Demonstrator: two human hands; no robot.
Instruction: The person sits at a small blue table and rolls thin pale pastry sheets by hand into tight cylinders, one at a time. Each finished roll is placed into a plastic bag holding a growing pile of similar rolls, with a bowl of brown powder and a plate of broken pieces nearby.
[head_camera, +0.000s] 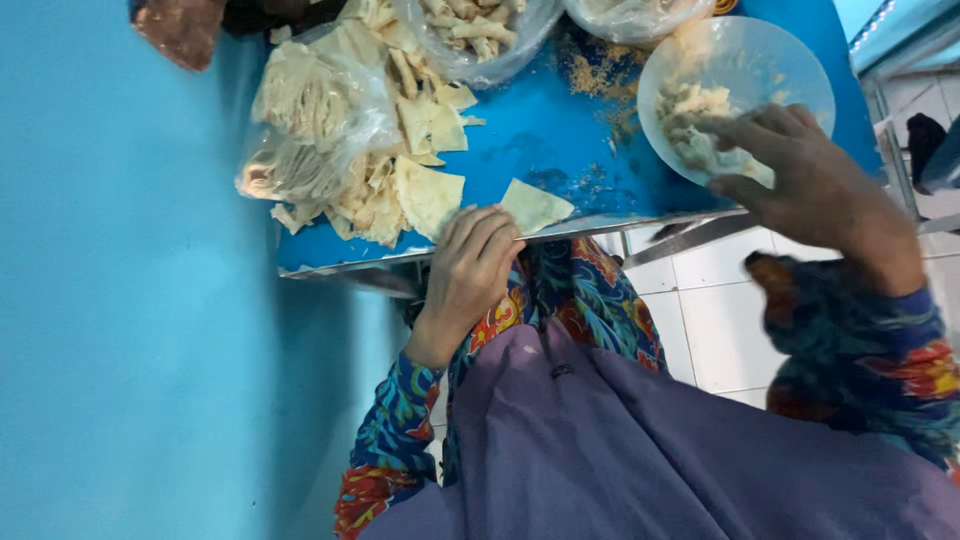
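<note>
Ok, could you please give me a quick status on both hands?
Left hand flat at table edge, fingertips on a triangular wrapper. Right hand picking filling from the white plate. Nothing between them.

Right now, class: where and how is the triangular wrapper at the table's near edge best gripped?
Pinch the triangular wrapper at its near corner, coming from the table edge, where the left hand already rests; it lies flat and thin, so that corner probably lifts easiest.

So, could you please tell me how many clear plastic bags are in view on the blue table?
3: one beside the wrapper pile, one at the top middle, one at the top right. Others may be hidden beyond the frame.
</note>
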